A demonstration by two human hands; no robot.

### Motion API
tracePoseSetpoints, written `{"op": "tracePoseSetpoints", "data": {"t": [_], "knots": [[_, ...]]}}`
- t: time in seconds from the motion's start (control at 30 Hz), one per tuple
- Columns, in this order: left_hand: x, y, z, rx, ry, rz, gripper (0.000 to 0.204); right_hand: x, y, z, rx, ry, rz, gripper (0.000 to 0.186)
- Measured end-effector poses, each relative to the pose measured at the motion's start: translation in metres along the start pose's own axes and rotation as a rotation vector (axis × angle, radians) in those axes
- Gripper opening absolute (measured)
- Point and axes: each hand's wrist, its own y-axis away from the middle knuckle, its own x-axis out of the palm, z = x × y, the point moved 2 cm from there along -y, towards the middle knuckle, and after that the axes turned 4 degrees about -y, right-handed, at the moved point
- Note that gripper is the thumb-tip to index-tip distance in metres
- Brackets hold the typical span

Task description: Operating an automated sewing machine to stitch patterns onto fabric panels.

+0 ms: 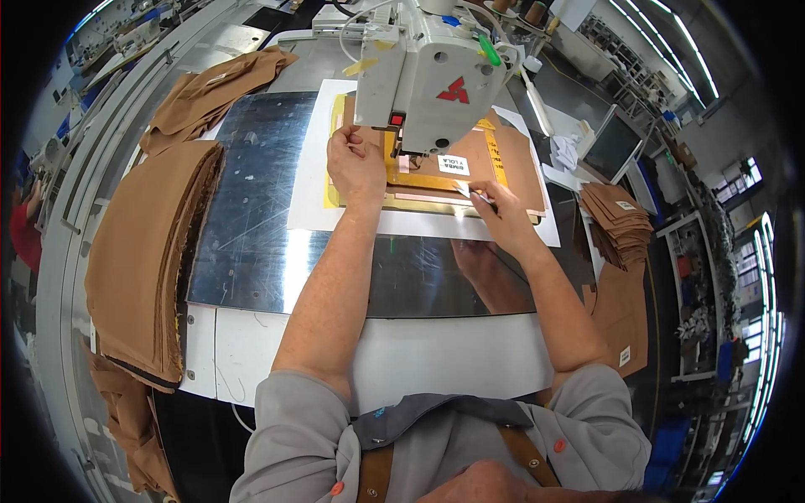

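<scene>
A white sewing machine (440, 71) stands over a yellow template (499, 172) holding brown fabric (516, 155) with a white label, on a white sheet (310, 214). My left hand (356, 163) rests at the template's left side, left of the needle area, fingers curled in a pinch; what they hold, if anything, is hidden. My right hand (501, 214) grips a small pointed tool (475, 197), its tip at the template's front strip. The exact kind of tool is unclear.
A polished metal plate (243, 235) lies under the sheet. Brown piece stacks sit at left (138, 260) and right (612, 218), with loose fabric (210, 92) at back left. A monitor (612, 147) stands back right. Another person (27, 222) in red is at far left.
</scene>
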Motion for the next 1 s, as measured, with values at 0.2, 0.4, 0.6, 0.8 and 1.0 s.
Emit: {"op": "tracePoseSetpoints", "data": {"t": [0.2, 0.4, 0.6, 0.8, 1.0], "knots": [[0.001, -0.001, -0.003, -0.001, 0.013, 0.014, 0.029, 0.040, -0.032, 0.014, 0.091, 0.134, 0.120, 0.024], [0.001, 0.002, -0.006, -0.031, 0.013, 0.040, 0.027, 0.051, -0.043, 0.014, 0.095, 0.224, 0.086, 0.025], [0.000, 0.002, -0.008, -0.051, 0.011, 0.055, 0.026, 0.055, -0.049, 0.012, 0.066, 0.219, 0.080, 0.027], [0.002, 0.001, -0.007, -0.039, 0.001, 0.058, 0.025, 0.059, -0.053, 0.009, 0.055, 0.252, 0.080, 0.026], [0.003, 0.002, -0.007, -0.037, 0.002, 0.062, 0.024, 0.065, -0.055, 0.008, 0.000, 0.310, 0.054, 0.024]]}}
